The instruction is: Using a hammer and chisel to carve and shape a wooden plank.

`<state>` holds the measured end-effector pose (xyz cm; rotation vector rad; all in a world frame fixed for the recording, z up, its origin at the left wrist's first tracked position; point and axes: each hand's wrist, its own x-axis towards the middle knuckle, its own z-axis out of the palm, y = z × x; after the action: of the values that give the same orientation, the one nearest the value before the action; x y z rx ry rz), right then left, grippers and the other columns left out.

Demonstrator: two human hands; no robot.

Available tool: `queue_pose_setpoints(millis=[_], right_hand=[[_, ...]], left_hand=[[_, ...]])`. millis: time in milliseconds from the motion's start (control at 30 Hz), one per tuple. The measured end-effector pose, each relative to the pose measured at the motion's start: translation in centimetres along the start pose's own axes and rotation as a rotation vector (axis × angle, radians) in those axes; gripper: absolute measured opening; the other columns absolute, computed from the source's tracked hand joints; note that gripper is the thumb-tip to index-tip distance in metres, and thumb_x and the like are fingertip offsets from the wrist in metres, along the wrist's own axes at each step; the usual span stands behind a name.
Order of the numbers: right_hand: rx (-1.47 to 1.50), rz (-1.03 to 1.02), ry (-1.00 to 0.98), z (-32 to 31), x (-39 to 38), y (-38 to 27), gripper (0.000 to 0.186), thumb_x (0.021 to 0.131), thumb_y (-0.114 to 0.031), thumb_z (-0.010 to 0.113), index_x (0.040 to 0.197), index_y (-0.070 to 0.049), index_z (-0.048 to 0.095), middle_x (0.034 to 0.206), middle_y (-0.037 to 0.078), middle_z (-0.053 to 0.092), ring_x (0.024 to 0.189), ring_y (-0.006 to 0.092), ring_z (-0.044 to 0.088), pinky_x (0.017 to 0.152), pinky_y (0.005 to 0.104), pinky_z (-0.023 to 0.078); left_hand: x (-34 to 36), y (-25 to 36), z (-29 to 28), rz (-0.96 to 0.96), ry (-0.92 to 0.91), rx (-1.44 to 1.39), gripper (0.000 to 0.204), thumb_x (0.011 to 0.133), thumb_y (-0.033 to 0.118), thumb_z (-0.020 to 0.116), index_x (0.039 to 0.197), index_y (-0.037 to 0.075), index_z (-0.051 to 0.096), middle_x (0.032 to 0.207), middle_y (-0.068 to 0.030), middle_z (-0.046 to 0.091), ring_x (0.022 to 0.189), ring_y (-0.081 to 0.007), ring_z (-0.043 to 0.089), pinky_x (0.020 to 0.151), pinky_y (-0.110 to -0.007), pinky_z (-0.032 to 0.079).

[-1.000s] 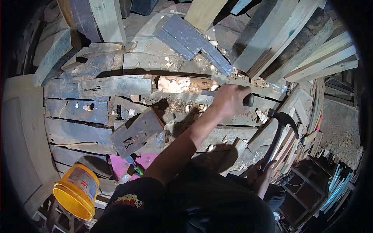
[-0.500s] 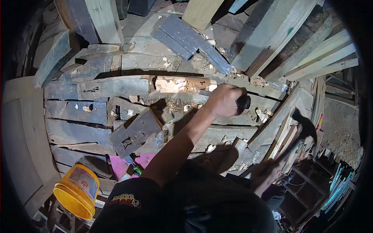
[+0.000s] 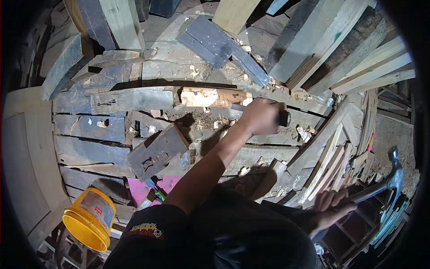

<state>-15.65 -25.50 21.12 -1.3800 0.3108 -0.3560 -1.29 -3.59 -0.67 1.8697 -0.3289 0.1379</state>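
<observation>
My left hand (image 3: 264, 117) is closed around a chisel. The chisel's flat metal blade (image 3: 236, 107) points left, its tip against or very close to the right part of a chipped, pale wooden piece (image 3: 215, 97); exact contact cannot be made out. A dark handle end sticks out behind the fist. At the lower right, my right hand (image 3: 333, 210) grips a claw hammer (image 3: 370, 192) by its handle, the metal head held out to the far right, away from the chisel. The left end of the chipped piece meets a grey plank (image 3: 134, 99).
Wood chips (image 3: 304, 133) litter the boards. A tilted wooden block (image 3: 157, 152) lies left of my forearm, near a pink sheet (image 3: 138, 190). A yellow bucket (image 3: 89, 219) is at lower left. Dark wooden blocks (image 3: 217, 45) and leaning beams (image 3: 322, 40) crowd the far side.
The hammer and my right hand have moved to the right, with the hammer head now farther from the chisel. My left hand and the chisel have stayed nearly in place.
</observation>
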Motion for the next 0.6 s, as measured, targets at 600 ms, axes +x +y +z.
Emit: queue_pose_setpoints(millis=[600], right_hand=[[-0.006,0.046,0.024,-1.8,-0.5,0.6,0.063,0.104,-0.073,0.042,0.083,-0.014,0.047,0.057,-0.004,0.034,0.040,0.0056,0.032,0.036,0.0220,0.023]], left_hand=[[0.1,0.0,0.6,-0.065,-0.100,0.107,0.046,0.062,0.014,0.081,0.108,0.010,0.076,0.089,-0.0155,0.076,0.082,-0.0365,0.076,0.073,-0.046,0.062]])
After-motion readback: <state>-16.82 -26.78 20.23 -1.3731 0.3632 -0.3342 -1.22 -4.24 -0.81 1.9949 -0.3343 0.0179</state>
